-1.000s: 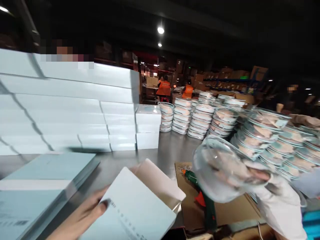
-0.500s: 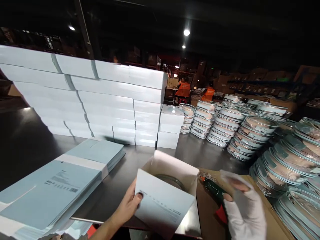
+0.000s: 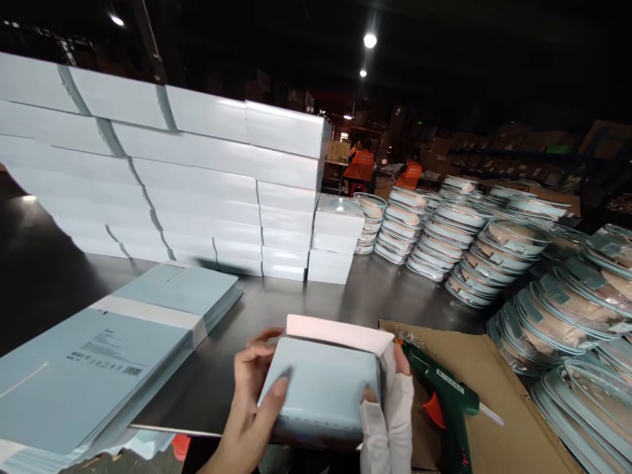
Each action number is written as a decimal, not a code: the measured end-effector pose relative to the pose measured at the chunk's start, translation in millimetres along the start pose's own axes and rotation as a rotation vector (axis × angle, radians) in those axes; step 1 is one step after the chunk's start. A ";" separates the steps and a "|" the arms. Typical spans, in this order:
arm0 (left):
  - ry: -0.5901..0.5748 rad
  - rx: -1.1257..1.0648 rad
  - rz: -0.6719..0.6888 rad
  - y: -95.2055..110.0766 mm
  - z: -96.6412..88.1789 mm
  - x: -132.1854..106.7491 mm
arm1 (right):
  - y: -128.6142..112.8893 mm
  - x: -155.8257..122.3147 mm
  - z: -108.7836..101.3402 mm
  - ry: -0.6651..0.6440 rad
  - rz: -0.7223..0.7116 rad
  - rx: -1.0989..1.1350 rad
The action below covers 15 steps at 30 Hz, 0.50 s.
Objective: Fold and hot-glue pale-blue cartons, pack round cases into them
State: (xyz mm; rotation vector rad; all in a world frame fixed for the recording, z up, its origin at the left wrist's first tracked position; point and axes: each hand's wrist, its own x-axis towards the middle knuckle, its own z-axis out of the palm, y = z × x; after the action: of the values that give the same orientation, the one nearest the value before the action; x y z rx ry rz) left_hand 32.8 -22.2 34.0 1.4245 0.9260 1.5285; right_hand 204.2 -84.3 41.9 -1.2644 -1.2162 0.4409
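Clasping a pale-blue carton [image 3: 323, 395] at lower centre between half-curled left hand [image 3: 248, 403] and right hand [image 3: 399, 390], with top panel [image 3: 320, 365] seemingly folded over but back flap [image 3: 340, 332] unclosed.

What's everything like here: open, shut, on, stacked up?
Light-blue carton: not fully closed, rear flap up.
Left hand: bare, holding the carton.
Right hand: white-gloved, holding the carton.
Hot glue gun: lying on its side, glue stick poking out.
Carton blanks: flat, piled, banded.
White boxes: stacked in rows.
Glass dishes: stacked.
Ceiling lamps: lit.

Glue gun [image 3: 451, 385] — on cardboard [image 3: 503, 368], box [image 3: 323, 378] left
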 end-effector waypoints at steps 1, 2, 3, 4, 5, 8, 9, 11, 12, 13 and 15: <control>-0.011 0.027 -0.019 2.9 0.0 0.7 | 1.1 2.9 -4.9 -0.010 -0.031 -0.009; -0.054 0.074 -0.046 6.0 -1.7 2.3 | 2.7 6.5 -14.8 -0.023 -0.059 -0.045; -0.117 0.132 -0.079 9.0 -4.8 4.6 | 5.0 10.8 -30.0 -0.030 -0.082 -0.122; -0.188 0.183 -0.109 11.4 -9.2 7.5 | 8.1 15.7 -50.5 -0.019 -0.092 -0.243; -0.253 0.213 -0.125 12.9 -14.6 10.6 | 11.8 21.2 -75.2 -0.003 -0.061 -0.401; -0.394 0.237 -0.103 8.8 -33.3 18.9 | 26.0 36.7 -153.4 0.027 0.378 -0.964; -0.444 0.247 -0.086 4.7 -39.3 21.1 | 31.2 39.9 -173.4 -0.035 0.567 -1.028; -0.527 0.293 -0.058 -4.9 -49.1 25.4 | 41.7 40.8 -196.8 -0.149 0.822 -1.007; -0.551 0.322 -0.048 -8.9 -52.5 27.8 | 46.5 38.4 -200.5 -0.183 0.873 -0.932; -0.561 0.349 -0.038 -11.9 -54.6 30.5 | 50.6 34.6 -200.4 -0.192 0.901 -0.850; -0.567 0.383 -0.047 -13.8 -55.1 36.1 | 54.9 24.2 -195.5 -0.157 0.955 -0.625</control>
State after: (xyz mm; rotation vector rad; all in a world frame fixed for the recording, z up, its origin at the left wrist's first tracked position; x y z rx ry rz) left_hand -21.4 17.7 30.5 1.9536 0.9084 0.8511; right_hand 400.9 -140.0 36.0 -2.3873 -0.8187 0.8916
